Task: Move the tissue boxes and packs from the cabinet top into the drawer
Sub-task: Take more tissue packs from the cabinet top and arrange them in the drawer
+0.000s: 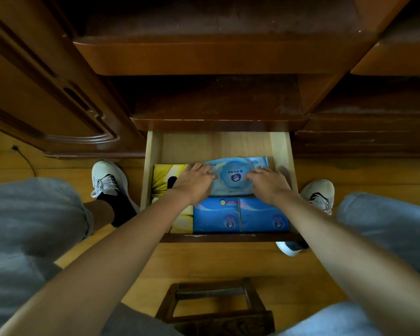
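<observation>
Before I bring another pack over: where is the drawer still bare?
Only the back strip, between the pale blue soft pack and the drawer back. The front is crowded: yellow box left, two blue boxes.

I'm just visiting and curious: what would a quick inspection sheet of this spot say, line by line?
Surface: open pale wooden drawer pulled out from a dark brown cabinet; bare drawer bottom shows at the back.
Job's things: light blue soft tissue pack lies behind two dark blue tissue boxes set side by side; yellow box with black lines along the drawer's left side.
Clutter: nothing seen.
Grippers: left hand and right hand rest on the pack's two ends.
Cables: black cord on the floor, left.
Surroundings: wooden floor, dark wooden stool, white shoes.
</observation>
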A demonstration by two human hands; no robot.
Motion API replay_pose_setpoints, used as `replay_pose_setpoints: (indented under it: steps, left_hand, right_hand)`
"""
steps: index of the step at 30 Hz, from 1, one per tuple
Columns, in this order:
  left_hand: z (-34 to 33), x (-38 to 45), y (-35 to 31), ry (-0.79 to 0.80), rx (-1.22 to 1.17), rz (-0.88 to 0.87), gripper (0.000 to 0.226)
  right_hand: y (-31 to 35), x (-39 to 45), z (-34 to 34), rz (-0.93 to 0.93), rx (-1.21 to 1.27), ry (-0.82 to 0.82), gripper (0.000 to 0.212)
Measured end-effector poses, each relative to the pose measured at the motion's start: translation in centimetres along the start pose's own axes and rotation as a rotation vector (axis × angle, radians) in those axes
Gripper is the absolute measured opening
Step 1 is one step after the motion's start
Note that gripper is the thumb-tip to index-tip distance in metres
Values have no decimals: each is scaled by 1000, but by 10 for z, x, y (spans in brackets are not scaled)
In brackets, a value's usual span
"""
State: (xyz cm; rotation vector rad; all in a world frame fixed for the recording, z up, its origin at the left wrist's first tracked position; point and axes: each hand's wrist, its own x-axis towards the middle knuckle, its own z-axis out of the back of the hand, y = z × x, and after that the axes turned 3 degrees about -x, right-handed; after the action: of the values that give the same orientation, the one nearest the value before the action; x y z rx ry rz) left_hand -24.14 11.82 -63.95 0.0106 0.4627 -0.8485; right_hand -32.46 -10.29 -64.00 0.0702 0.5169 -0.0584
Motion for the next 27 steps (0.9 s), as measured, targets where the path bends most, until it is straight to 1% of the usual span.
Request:
replay_pose_setpoints:
  steps: [2, 4, 6, 7, 10, 13, 16, 20, 22, 24, 27]
  left_hand:
    - [2, 14, -1, 20, 37, 31, 52]
    - [4, 29, -1, 38, 78, 66, 64]
    - [4, 44, 0, 70, 102, 90, 76]
    - [3, 51, 1, 89, 92, 102, 80]
    - [-4, 61, 3, 142, 66, 139, 86]
    - [-10, 62, 2, 152, 182, 145, 81]
    - [-10, 63, -1, 153, 198, 137, 83]
    - [-7, 60, 2, 144, 247, 91, 87]
    - [-8, 58, 2, 160, 315, 64, 84]
    - [-8, 58, -1, 175, 434, 37, 80]
    - [-7, 55, -3, 175, 509, 57, 85]
  right_hand:
    - [0, 11, -3, -57, -3, 72, 56]
    - [-2, 20, -8, -129, 15, 120, 80]
    - [-4, 28, -14, -143, 26, 127, 99]
    - [-5, 33, -16, -123, -5, 109, 102]
    - [-11, 46, -17, -71, -142, 50, 105]
    - [-14, 56, -14, -54, -155, 58, 110]
    - [-14, 60, -21, -3, -185, 72, 104]
    - [-13, 54, -28, 12, -181, 26, 102]
    - [-15, 49, -32, -4, -149, 40, 102]
    - [-14, 44, -33, -20, -138, 70, 102]
    - [-12, 42, -26, -16, -134, 103, 102]
